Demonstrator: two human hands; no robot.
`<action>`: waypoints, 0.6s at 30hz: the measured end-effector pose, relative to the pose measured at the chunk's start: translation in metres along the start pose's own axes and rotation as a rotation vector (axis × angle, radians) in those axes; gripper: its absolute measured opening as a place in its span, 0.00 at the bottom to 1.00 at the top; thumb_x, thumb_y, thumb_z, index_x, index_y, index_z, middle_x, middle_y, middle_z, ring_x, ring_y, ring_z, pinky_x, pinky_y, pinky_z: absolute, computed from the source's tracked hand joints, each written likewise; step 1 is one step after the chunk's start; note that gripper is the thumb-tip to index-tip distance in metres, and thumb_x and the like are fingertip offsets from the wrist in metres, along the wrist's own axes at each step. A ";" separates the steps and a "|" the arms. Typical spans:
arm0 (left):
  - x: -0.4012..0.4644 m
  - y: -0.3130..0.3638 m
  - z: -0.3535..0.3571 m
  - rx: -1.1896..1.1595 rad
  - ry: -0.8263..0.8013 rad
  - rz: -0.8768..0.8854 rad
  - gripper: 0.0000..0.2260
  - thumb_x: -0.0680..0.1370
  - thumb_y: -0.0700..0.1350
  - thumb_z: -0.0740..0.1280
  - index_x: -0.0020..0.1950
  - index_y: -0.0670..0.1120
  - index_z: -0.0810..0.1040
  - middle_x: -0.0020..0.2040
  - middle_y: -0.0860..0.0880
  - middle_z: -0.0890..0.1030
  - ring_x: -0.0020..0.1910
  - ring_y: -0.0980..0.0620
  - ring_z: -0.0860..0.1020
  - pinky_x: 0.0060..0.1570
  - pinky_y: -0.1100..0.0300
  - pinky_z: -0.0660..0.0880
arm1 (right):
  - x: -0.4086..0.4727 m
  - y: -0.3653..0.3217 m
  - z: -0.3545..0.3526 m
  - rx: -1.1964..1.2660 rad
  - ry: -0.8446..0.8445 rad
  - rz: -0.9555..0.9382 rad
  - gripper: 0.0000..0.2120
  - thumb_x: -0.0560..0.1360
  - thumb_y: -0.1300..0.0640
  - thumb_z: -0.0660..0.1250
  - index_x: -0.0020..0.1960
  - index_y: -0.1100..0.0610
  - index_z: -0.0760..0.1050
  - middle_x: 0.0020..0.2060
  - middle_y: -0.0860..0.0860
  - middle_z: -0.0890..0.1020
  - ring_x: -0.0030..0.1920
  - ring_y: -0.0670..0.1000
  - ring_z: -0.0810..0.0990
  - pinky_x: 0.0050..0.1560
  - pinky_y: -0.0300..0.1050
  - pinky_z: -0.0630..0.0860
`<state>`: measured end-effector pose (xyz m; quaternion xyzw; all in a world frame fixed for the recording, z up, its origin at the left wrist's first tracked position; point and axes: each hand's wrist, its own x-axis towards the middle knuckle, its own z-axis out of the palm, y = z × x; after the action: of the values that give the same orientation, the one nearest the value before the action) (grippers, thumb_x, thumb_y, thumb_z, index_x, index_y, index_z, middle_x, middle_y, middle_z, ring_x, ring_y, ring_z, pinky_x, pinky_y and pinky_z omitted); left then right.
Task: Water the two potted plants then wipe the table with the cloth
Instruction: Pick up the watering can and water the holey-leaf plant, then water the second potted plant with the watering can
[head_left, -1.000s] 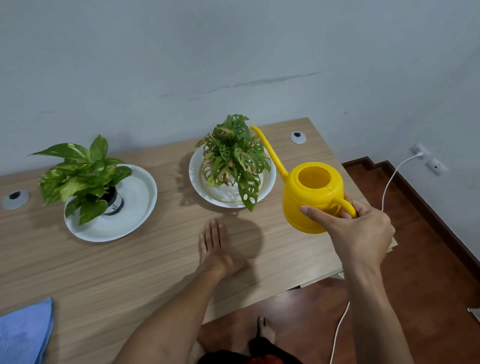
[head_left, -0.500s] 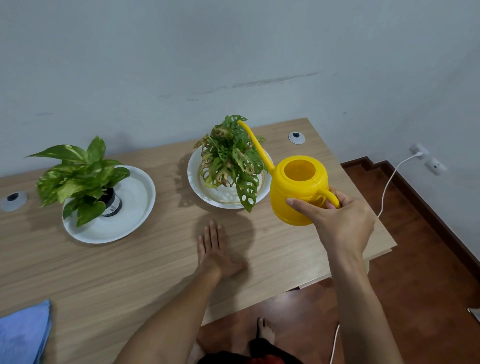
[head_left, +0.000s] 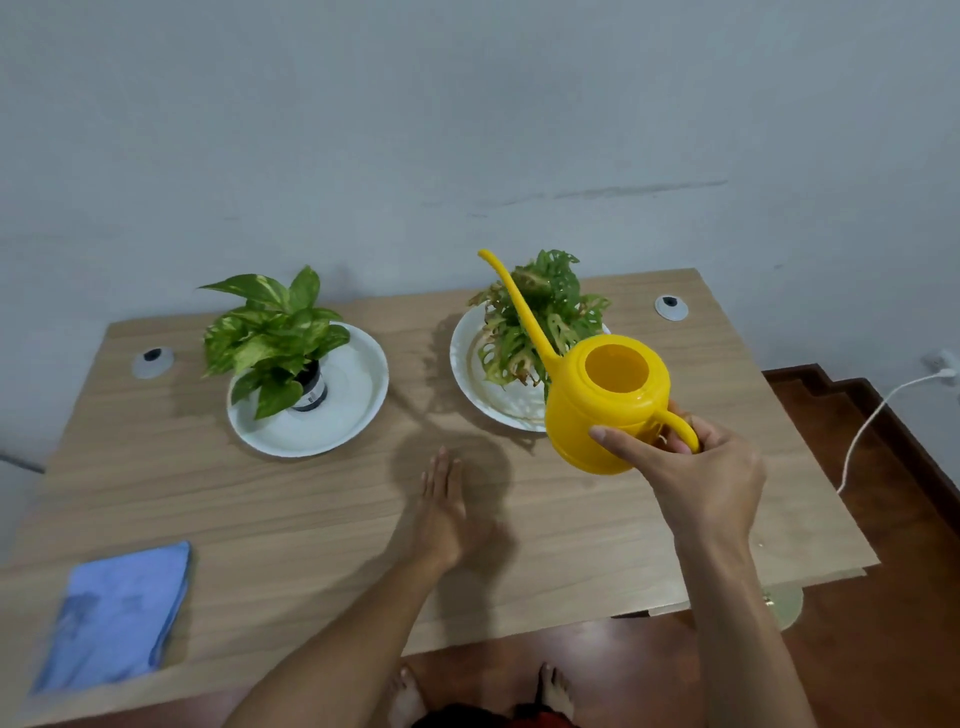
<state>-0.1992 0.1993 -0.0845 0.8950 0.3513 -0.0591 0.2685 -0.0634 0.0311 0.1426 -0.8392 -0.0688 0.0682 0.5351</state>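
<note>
My right hand (head_left: 696, 478) grips the handle of a yellow watering can (head_left: 602, 410), held above the table in front of the right potted plant (head_left: 550, 312). The can's long thin spout crosses that plant's holed leaves and its tip sits up and left of them. This plant stands on a white plate (head_left: 467, 358). The left potted plant (head_left: 270, 338), with broad variegated leaves and a dark pot, stands on another white plate (head_left: 358, 389). My left hand (head_left: 441, 499) lies flat on the wooden table (head_left: 291, 514), fingers together. A folded blue cloth (head_left: 119, 618) lies at the table's near left.
Two round grey cable grommets (head_left: 152, 360) sit in the table's far corners. A grey wall rises right behind the table. A white cable (head_left: 872, 421) runs from a wall socket on the right across the red-brown floor. My bare feet show below the table's front edge.
My right hand has carried the watering can leftward, so its spout now crosses the right plant. The view has shifted, showing more of the blue cloth. My left hand has stayed flat.
</note>
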 end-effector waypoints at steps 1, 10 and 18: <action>-0.004 -0.010 -0.005 -0.001 0.019 -0.026 0.48 0.77 0.66 0.65 0.82 0.38 0.47 0.82 0.41 0.41 0.82 0.44 0.40 0.74 0.59 0.32 | -0.002 -0.002 0.007 -0.005 -0.024 -0.002 0.22 0.49 0.40 0.83 0.35 0.51 0.81 0.28 0.48 0.82 0.32 0.49 0.81 0.39 0.54 0.82; -0.032 -0.090 -0.038 0.012 0.062 -0.231 0.49 0.75 0.68 0.65 0.82 0.38 0.49 0.83 0.39 0.46 0.82 0.42 0.43 0.73 0.58 0.32 | -0.036 -0.031 0.080 -0.021 -0.230 -0.051 0.33 0.47 0.38 0.83 0.47 0.53 0.85 0.47 0.47 0.87 0.43 0.44 0.85 0.47 0.53 0.83; -0.042 -0.150 -0.052 0.034 0.017 -0.299 0.53 0.74 0.68 0.65 0.81 0.38 0.42 0.82 0.38 0.38 0.81 0.41 0.37 0.79 0.50 0.37 | -0.078 -0.060 0.134 -0.086 -0.270 -0.139 0.21 0.48 0.38 0.82 0.31 0.48 0.78 0.30 0.49 0.84 0.37 0.52 0.84 0.41 0.56 0.81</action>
<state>-0.3343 0.2925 -0.0939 0.8375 0.4821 -0.0967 0.2383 -0.1681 0.1604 0.1438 -0.8377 -0.2010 0.1402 0.4881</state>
